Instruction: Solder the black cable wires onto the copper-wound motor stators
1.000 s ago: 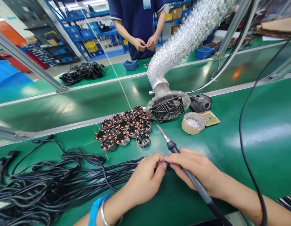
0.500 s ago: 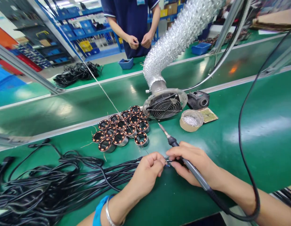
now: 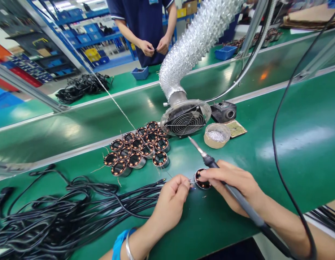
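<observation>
My left hand (image 3: 174,195) pinches thin wire ends near the middle of the green bench. My right hand (image 3: 236,184) holds a soldering iron (image 3: 232,193), whose tip points up and left toward the round fan grille. Under the right fingertips sits a single copper-wound ring (image 3: 202,179), partly covered by them. Thin wires run between this ring and the left fingers. Several similar copper-wound rings (image 3: 136,159) stand grouped to the upper left of my hands. A bundle of black cables (image 3: 110,202) lies at the left, its cut ends near my left hand.
A fume fan (image 3: 186,121) on a silver duct (image 3: 181,61) hangs beyond my hands. To its right are a round tub (image 3: 216,135), a flat pad (image 3: 236,129) and a black holder (image 3: 224,111). A person (image 3: 143,32) stands across the bench. The iron's cord (image 3: 277,144) loops at right.
A copper-wound ring now shows under my right fingers, where the hands had been close together. My right hand and the iron have shifted right, apart from my left hand. The camera view has shifted slightly.
</observation>
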